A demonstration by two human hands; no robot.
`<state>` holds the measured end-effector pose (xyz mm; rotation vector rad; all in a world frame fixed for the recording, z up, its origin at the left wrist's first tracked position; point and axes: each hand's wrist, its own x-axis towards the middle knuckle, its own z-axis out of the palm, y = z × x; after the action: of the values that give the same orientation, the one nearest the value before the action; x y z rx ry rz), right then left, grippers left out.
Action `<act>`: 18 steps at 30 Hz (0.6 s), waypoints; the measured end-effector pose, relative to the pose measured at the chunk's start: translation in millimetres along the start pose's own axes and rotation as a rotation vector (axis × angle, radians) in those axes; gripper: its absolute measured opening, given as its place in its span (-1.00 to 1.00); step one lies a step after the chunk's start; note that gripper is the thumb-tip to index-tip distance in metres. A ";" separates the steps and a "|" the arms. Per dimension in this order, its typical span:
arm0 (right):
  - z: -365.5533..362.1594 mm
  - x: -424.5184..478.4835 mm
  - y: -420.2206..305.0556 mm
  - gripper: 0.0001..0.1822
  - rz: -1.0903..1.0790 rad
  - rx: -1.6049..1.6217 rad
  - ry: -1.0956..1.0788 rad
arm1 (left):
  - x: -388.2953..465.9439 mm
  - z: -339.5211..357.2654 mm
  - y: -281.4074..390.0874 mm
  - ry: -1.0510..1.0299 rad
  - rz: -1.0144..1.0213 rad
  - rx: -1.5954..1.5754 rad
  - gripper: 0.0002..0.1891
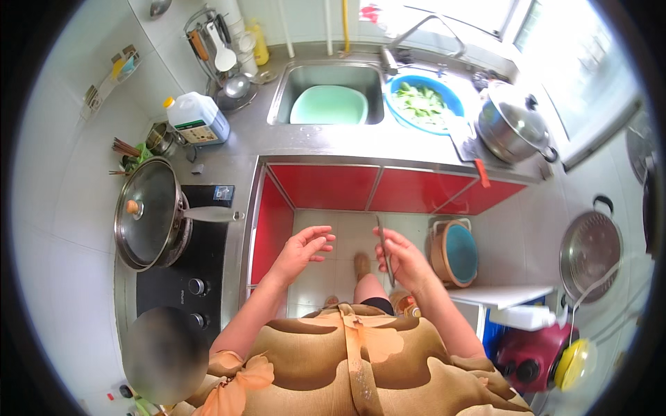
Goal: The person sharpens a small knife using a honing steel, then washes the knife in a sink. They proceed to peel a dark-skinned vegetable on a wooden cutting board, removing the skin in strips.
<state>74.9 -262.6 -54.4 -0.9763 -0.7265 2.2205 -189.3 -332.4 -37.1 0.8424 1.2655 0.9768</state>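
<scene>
Over the floor, in front of the red cabinets, my left hand [305, 251] is held out with its fingers apart and nothing in it. My right hand [403, 257] grips a thin, dark, flat object [385, 252], seen nearly edge-on, between thumb and fingers; its exact kind cannot be told. Beyond the hands, a pale green plastic basin [329, 105] sits in the steel sink [333, 70]. A blue basin [456, 99] with leafy greens [422, 106] stands to the sink's right. Farther right is a lidded steel pot [512, 125].
A lidded frying pan [151, 213] rests on the black cooktop [208, 260] at left, its handle reaching toward the counter edge. A plastic jug [196, 118] and utensil rack [210, 47] stand behind. A bucket [452, 252] is on the floor at right, near a white shelf [502, 295].
</scene>
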 end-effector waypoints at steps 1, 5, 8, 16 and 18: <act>8.1 24.3 -24.1 -0.62 0.011 -0.016 -0.014 | 16.4 -8.3 0.8 0.021 -0.002 0.003 -0.60; 42.3 148.6 -119.6 -0.63 -0.128 -0.317 -0.199 | 54.3 -47.5 -15.0 0.224 -0.132 0.024 -0.61; 65.4 259.1 -172.2 -0.62 -0.222 -0.546 -0.194 | 83.5 -66.4 -31.5 0.374 -0.228 -0.030 -0.60; 54.7 533.9 -169.5 -0.65 -0.298 -1.378 -0.067 | 135.8 -53.8 -63.2 0.671 -0.289 0.132 -0.60; 24.7 582.4 -146.8 -0.66 -0.406 -1.637 -0.108 | 136.0 -46.6 -75.1 0.722 -0.352 0.160 -0.60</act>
<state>-220.2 239.6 -203.2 -1.1203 -2.6121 0.9643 -221.7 -234.7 -162.4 0.3534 2.0506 0.9263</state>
